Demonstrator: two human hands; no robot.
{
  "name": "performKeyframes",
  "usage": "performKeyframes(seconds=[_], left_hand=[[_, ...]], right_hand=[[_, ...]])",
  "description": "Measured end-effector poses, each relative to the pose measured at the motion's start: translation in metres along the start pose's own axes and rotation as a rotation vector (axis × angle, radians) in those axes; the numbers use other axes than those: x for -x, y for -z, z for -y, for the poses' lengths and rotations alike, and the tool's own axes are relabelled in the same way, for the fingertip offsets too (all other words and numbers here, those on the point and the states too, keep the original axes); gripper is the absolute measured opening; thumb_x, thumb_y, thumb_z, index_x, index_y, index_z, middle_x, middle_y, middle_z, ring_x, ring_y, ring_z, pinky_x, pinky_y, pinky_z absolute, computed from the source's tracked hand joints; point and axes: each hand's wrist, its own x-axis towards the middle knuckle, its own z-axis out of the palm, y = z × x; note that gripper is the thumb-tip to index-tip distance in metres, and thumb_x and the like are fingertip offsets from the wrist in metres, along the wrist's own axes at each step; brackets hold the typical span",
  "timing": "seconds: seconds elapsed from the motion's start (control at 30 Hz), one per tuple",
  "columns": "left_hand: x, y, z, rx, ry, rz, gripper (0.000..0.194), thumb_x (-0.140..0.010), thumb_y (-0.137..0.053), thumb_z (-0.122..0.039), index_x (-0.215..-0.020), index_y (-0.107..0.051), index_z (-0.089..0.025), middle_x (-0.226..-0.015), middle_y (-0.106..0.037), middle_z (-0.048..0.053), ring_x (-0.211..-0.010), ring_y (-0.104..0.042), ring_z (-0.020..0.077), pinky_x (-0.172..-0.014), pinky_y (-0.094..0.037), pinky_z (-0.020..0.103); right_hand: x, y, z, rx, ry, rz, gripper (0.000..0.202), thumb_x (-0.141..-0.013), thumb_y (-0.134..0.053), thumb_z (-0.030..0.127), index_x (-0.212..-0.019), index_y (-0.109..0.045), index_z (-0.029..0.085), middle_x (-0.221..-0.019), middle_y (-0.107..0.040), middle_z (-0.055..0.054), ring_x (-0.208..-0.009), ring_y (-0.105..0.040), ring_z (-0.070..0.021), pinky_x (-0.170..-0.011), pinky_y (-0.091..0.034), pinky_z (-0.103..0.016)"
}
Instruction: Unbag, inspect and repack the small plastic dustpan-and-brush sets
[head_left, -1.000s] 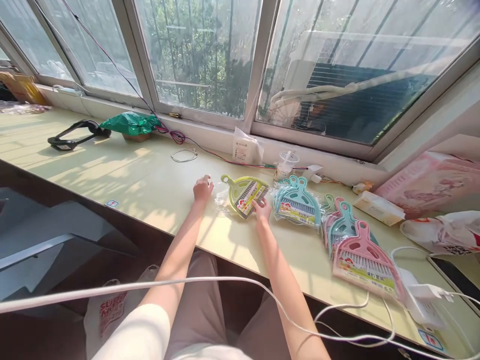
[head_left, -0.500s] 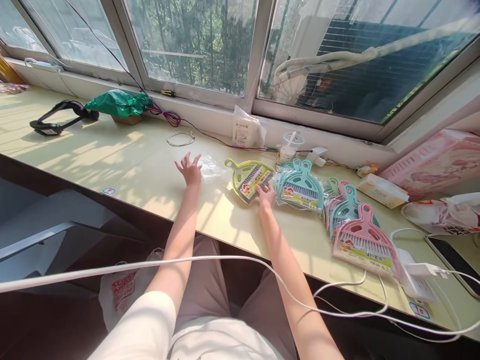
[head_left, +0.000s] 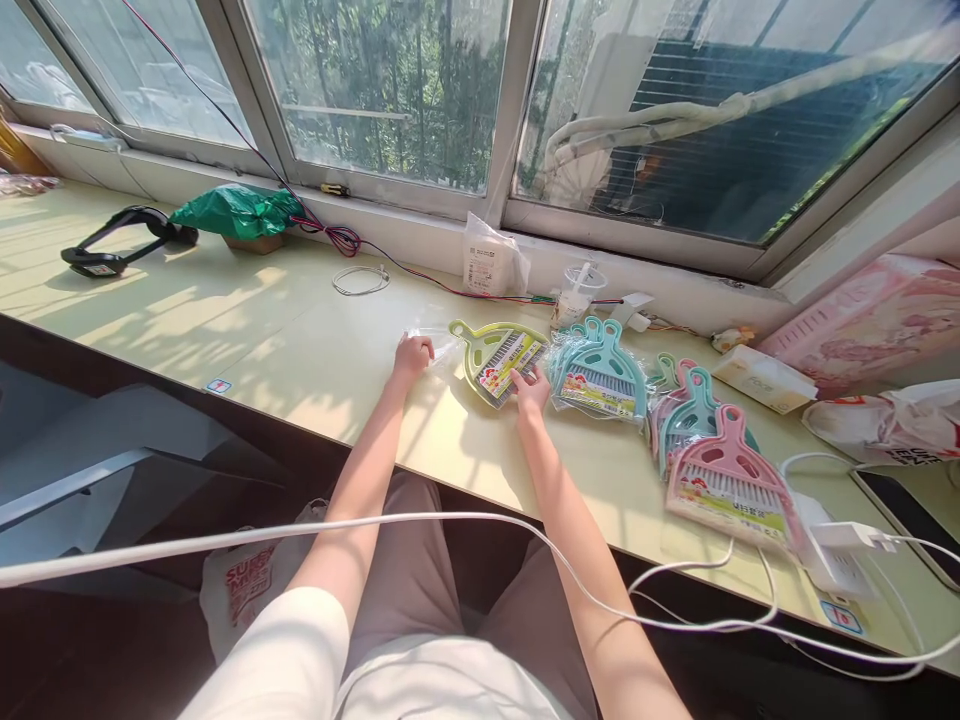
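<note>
A yellow-green dustpan and brush set (head_left: 480, 352) with a printed label lies on the pale table. My right hand (head_left: 532, 388) grips its lower right edge, thumb over the label. To the left, my left hand (head_left: 414, 357) is closed on clear plastic film (head_left: 444, 343), which reaches toward the set's handle. Just right of my right hand lie wrapped teal dustpan sets (head_left: 604, 370). Farther right, a pink set (head_left: 733, 480) lies in front of more teal, pink and green ones.
A drink cup (head_left: 576, 295) and a white packet (head_left: 487, 258) stand by the window. Further left are a coiled cable (head_left: 361, 279), a green bag (head_left: 236, 209) and a black headset-like object (head_left: 124, 240). A white cable (head_left: 450, 516) crosses above my forearms.
My left hand has moved right and its spread fingers have closed on the clear film. My right hand and the yellow-green set have stayed in place.
</note>
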Motion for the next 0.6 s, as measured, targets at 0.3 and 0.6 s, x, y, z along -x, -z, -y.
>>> performKeyframes(seconds=[0.3,0.6], left_hand=[[0.004,-0.005,0.005,-0.126,-0.047,-0.041,0.032,-0.086,-0.067,-0.031,-0.117,-0.073,-0.024,-0.138,-0.063,0.012,-0.132,-0.051,0.0355,-0.118,-0.028,0.052],[0.002,0.003,0.01,-0.091,0.111,-0.168,0.024,-0.09,-0.058,-0.018,-0.103,-0.077,-0.02,-0.115,-0.073,0.013,-0.117,-0.062,0.0308,-0.1,-0.049,0.04]], right_hand=[[0.001,0.0,0.002,0.056,-0.057,-0.048,0.037,-0.067,-0.076,0.021,-0.103,-0.07,0.015,-0.087,-0.08,-0.009,-0.079,-0.074,-0.0234,-0.064,-0.061,-0.032],[0.006,-0.004,-0.005,0.014,-0.135,0.139,0.031,-0.063,-0.08,0.017,-0.093,-0.071,0.018,-0.081,-0.08,-0.004,-0.07,-0.074,-0.0212,-0.06,-0.06,-0.031]])
